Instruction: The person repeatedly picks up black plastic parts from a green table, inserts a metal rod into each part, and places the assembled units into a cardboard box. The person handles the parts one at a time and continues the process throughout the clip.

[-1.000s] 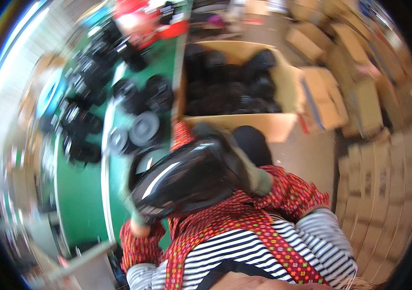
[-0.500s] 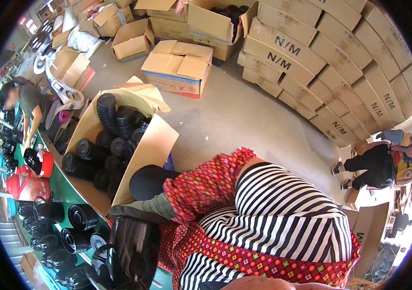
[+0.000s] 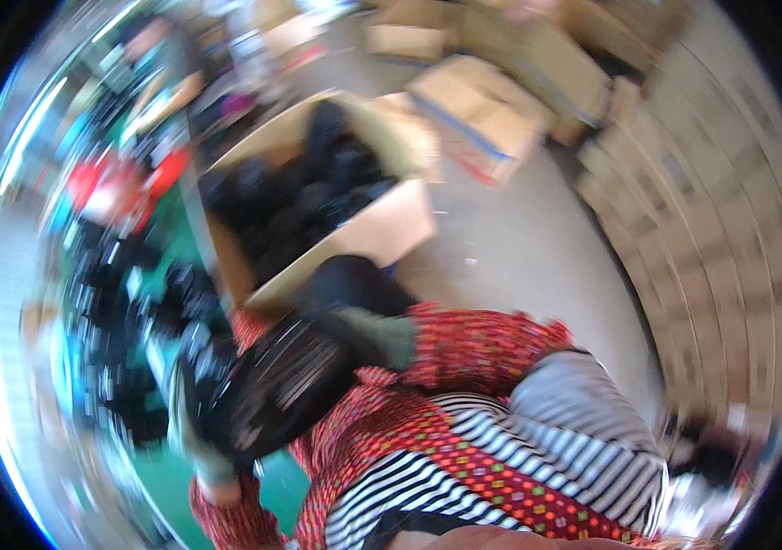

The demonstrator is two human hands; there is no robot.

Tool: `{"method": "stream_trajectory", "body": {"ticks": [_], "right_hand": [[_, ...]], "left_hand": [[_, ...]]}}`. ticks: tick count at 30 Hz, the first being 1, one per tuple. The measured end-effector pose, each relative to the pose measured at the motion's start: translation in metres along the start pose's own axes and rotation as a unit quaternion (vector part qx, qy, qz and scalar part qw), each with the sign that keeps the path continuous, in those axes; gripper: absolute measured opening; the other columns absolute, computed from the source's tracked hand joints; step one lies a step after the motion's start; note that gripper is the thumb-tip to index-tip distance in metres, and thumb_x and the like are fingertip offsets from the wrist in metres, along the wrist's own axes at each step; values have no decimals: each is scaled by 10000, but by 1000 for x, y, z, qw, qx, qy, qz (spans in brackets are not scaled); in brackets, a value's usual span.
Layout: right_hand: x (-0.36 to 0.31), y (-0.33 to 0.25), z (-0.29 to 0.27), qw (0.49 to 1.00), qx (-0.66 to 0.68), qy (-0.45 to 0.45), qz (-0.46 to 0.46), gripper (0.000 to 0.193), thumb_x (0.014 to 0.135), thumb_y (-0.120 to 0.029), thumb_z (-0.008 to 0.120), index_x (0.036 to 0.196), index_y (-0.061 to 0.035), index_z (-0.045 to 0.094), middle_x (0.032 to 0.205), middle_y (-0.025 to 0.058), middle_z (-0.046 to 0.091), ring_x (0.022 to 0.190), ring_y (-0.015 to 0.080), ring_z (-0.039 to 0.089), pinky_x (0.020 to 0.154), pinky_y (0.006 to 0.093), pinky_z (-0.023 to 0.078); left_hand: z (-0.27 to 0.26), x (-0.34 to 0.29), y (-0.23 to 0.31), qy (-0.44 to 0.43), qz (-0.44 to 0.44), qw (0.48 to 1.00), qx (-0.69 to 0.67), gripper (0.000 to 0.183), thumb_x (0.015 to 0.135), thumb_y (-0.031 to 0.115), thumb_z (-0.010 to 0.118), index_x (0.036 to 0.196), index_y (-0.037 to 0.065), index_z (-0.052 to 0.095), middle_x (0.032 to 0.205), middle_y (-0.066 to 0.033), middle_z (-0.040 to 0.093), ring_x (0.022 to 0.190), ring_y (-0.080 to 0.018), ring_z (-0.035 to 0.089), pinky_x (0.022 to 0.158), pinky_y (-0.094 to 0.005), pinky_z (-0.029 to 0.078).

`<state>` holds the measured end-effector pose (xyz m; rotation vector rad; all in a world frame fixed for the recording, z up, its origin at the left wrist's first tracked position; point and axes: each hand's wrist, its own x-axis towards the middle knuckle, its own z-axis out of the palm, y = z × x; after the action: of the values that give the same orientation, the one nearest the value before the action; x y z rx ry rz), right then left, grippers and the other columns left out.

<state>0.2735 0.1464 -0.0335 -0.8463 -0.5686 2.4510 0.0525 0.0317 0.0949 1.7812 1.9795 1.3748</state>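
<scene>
Fingers of the left hand [image 3: 191, 426] and right hand [image 3: 363, 328] both show now, curled on opposite ends of the glossy black shell [image 3: 281, 380], which comes back into fuller view right of the green counter [image 3: 166, 481], still held rather than set down.

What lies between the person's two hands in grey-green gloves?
A glossy, rounded black piece, somewhat blurred, fills the stretch between left hand and right hand in the head view.
</scene>
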Motion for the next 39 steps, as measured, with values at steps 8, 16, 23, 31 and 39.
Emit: {"method": "stream_trajectory", "body": {"ticks": [8, 16, 23, 31, 39], "right_hand": [[-45, -69, 49, 576, -533, -340, -519, 1114, 756, -596, 838, 1644, -116, 368, 1703, 315, 220, 1546, 558, 245, 1244, 636, 218], [-34, -48, 54, 693, -432, -272, -509, 723, 922, -417, 765, 1505, -79, 503, 1582, 280, 417, 1481, 430, 405, 1219, 522, 336], [18, 6, 25, 949, -141, -90, -266, 518, 1146, -368, 381, 1552, -48, 402, 1492, 130, 558, 1358, 211, 572, 1140, 376, 493], [32, 39, -1, 959, -31, -194, -203, 472, 1132, -300, 452, 1513, -22, 472, 1453, 109, 582, 1338, 212, 565, 1160, 365, 455], [2, 11, 86, 703, -486, -318, -410, 760, 867, -170, 832, 1522, 12, 493, 1598, 214, 438, 1468, 353, 470, 1178, 447, 436]], "left_hand": [[35, -83, -73, -327, -162, 892, -267, 596, 1062, 356, 592, 1586, 104, 459, 1618, -112, 492, 1438, -237, 518, 1235, -460, 334], [32, -81, -81, -162, -117, 962, -185, 615, 1011, 208, 715, 1542, 2, 483, 1533, -190, 560, 1344, -293, 600, 1161, -450, 487], [1, -52, -101, -43, -203, 885, -417, 709, 1057, 535, 537, 1467, -44, 528, 1438, -217, 633, 1272, -315, 660, 1108, -466, 535], [-23, -37, -64, -28, -51, 998, -12, 357, 795, 76, 783, 1148, 23, 776, 1151, -178, 759, 1070, -320, 744, 966, -373, 568], [-39, -11, -14, -217, -147, 918, 298, 690, 812, 189, 801, 1453, 90, 563, 1398, -292, 568, 1154, -463, 667, 967, -485, 563]]}}
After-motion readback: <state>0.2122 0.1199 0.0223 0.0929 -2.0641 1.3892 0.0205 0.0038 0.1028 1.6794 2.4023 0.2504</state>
